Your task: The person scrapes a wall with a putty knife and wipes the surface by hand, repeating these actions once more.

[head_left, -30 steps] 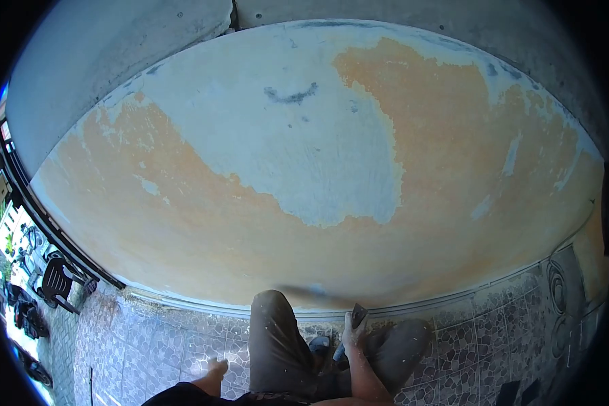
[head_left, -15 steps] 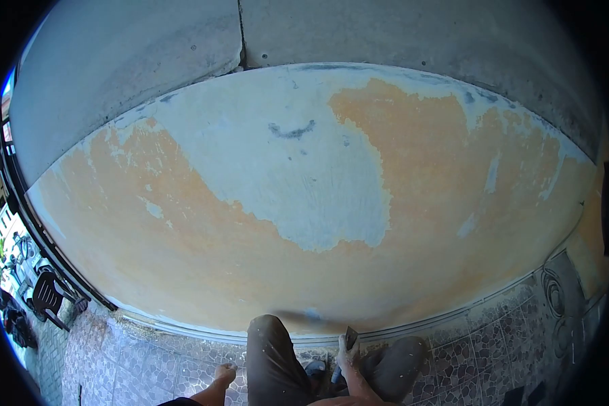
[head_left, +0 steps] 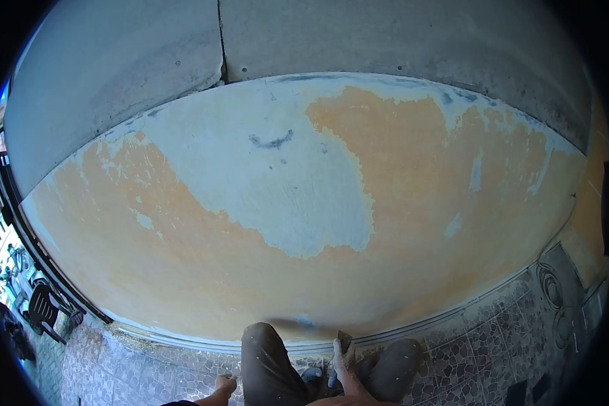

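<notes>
My right hand (head_left: 344, 362) is closed around a scraper (head_left: 345, 337), whose dark flat blade points up towards the wall between my knees. Part of the handle shows below the fingers. Beside my left knee, my left hand (head_left: 226, 385) hangs low over the tiled floor with its fingers curled, and I see nothing in it. In front of me stands a wall (head_left: 203, 291) with orange-tan paint. A large pale bare patch (head_left: 298, 196) with ragged edges spreads across its middle, with a few grey marks near the top.
Grey concrete (head_left: 386, 40) runs above the painted wall. Mosaic-patterned tiles (head_left: 142, 372) cover the floor along its base. A dark plastic chair (head_left: 44, 308) stands at far left beyond a dark rail. Coiled hose or cable (head_left: 551, 284) lies at right.
My view has turned slightly right and up, so the wall sits further left and lower. My right hand still grips the scraper; my left hand stays low beside my knee.
</notes>
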`<action>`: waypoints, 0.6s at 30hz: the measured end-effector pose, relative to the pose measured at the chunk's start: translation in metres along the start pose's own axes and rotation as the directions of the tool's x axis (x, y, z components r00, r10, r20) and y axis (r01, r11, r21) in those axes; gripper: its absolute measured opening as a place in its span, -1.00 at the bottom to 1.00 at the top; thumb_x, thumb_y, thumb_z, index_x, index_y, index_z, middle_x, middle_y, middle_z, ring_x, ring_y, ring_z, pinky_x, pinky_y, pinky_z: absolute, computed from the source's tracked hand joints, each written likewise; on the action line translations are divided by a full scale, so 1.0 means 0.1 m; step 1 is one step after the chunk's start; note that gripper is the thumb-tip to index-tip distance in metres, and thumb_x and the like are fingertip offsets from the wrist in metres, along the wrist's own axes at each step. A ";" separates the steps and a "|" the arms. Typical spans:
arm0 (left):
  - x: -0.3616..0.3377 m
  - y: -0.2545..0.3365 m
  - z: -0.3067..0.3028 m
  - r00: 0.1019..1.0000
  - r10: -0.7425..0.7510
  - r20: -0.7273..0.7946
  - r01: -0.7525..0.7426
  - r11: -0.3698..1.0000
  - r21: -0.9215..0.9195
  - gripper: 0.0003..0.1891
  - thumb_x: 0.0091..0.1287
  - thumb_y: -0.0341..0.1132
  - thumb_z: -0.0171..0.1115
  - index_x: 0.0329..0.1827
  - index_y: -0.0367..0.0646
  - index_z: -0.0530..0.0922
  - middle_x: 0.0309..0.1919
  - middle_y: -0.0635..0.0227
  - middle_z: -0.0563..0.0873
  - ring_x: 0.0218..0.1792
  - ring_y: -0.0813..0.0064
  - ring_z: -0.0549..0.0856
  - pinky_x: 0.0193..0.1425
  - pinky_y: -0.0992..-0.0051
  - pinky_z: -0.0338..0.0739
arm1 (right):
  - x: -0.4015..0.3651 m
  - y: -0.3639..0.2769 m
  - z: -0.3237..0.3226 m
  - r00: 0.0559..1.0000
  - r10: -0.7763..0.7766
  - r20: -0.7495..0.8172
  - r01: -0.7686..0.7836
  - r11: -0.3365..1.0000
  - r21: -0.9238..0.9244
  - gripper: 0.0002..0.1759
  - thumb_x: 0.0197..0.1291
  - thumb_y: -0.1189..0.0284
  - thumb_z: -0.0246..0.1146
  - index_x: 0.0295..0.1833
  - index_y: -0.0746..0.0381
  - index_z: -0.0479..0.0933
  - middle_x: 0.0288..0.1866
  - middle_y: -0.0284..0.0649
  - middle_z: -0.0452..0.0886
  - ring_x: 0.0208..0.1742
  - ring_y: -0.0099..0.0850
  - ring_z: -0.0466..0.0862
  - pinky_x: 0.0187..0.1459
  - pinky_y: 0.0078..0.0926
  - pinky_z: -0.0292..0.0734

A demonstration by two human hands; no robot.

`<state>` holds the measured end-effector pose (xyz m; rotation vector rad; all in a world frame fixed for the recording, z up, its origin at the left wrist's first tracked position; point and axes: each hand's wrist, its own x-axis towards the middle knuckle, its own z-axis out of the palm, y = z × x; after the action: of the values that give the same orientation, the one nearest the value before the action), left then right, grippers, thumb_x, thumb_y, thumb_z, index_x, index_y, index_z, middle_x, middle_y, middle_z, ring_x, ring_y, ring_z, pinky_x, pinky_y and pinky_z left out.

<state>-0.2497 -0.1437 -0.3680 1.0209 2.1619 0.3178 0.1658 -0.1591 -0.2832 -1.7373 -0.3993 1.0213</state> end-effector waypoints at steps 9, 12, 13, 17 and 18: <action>-0.16 -0.56 -0.06 0.991 -0.123 -0.049 0.125 0.991 0.040 -0.74 0.28 -0.23 0.38 -0.12 -0.23 0.80 -0.23 0.05 0.84 -0.14 0.18 0.83 0.01 0.26 0.70 | 0.14 0.23 0.08 0.987 -0.151 -0.052 0.152 0.988 0.004 -0.17 0.31 -0.03 0.37 0.40 0.37 0.31 0.09 0.12 0.66 0.06 0.00 0.71 0.08 -0.12 0.61; -0.12 -0.27 -0.02 0.974 -0.080 -0.211 0.019 0.960 -0.278 -0.74 0.33 -0.31 0.35 -0.03 -0.30 0.77 -0.19 0.05 0.84 -0.12 0.22 0.81 0.02 0.29 0.66 | 0.05 0.14 0.06 0.993 -0.100 -0.063 0.101 0.995 0.001 -0.22 0.30 -0.02 0.38 0.34 0.38 0.37 0.13 0.14 0.65 0.14 0.03 0.68 0.17 -0.10 0.57; -0.12 -0.04 -0.10 0.960 0.010 -0.281 -0.094 0.952 -0.291 -0.74 0.34 -0.32 0.33 -0.04 -0.31 0.77 -0.21 0.05 0.83 -0.15 0.28 0.80 -0.01 0.31 0.65 | -0.03 0.00 0.03 0.986 -0.151 -0.071 0.148 0.988 -0.049 -0.20 0.30 -0.02 0.38 0.36 0.38 0.36 0.15 0.15 0.64 0.17 0.04 0.67 0.20 -0.10 0.55; -0.11 1.26 -0.54 0.666 0.227 -0.711 -0.493 0.849 -0.190 -0.77 0.46 -0.37 0.20 -0.03 -0.30 0.75 -0.29 0.01 0.81 -0.29 0.16 0.78 -0.14 0.27 0.64 | 0.00 0.09 0.05 0.978 -0.190 -0.081 0.180 0.977 -0.115 -0.16 0.31 -0.02 0.38 0.43 0.38 0.31 0.25 0.20 0.58 0.28 0.07 0.62 0.29 -0.09 0.49; -0.09 1.57 -0.67 0.579 0.329 -0.746 -0.620 0.772 -0.142 -0.77 0.49 -0.35 0.19 0.01 -0.30 0.73 -0.17 -0.01 0.79 -0.20 0.10 0.78 -0.09 0.25 0.65 | 0.00 0.08 0.03 0.981 -0.177 -0.081 0.166 0.978 -0.123 -0.16 0.31 -0.02 0.38 0.43 0.38 0.31 0.25 0.20 0.58 0.28 0.07 0.62 0.29 -0.09 0.49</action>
<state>-0.2026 -0.0422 -0.2387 1.3922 2.2104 1.5743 0.1611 -0.1607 -0.2907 -1.8108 -0.5487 0.8051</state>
